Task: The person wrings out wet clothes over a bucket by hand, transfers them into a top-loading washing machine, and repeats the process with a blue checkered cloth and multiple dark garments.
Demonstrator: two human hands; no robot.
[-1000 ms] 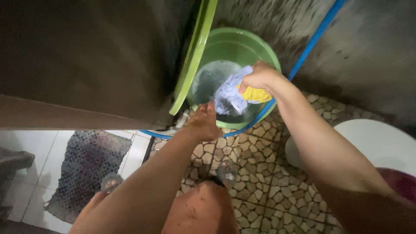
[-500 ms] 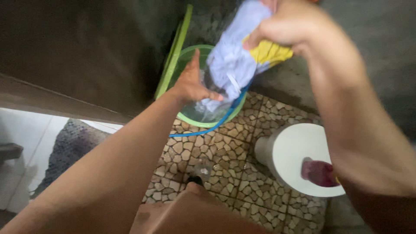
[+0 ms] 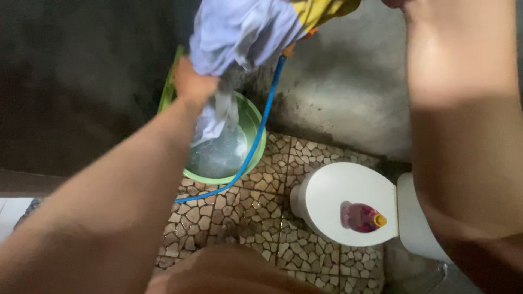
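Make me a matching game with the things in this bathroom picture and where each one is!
Things:
1. wet cloth
2. pink bottle
3. green basin
4. blue hose

Places:
A. lying on the closed toilet lid
B. standing on the stone-patterned floor, with water in it
C. held up in the air, gripped by the left hand
D. running across the basin's rim and down to the floor

Pairs: 1-C, 2-A, 3-B, 4-D

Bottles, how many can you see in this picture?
1. A pink bottle with a yellow cap lies on the closed white toilet lid, right of the green basin. Others may be hidden behind the arms.
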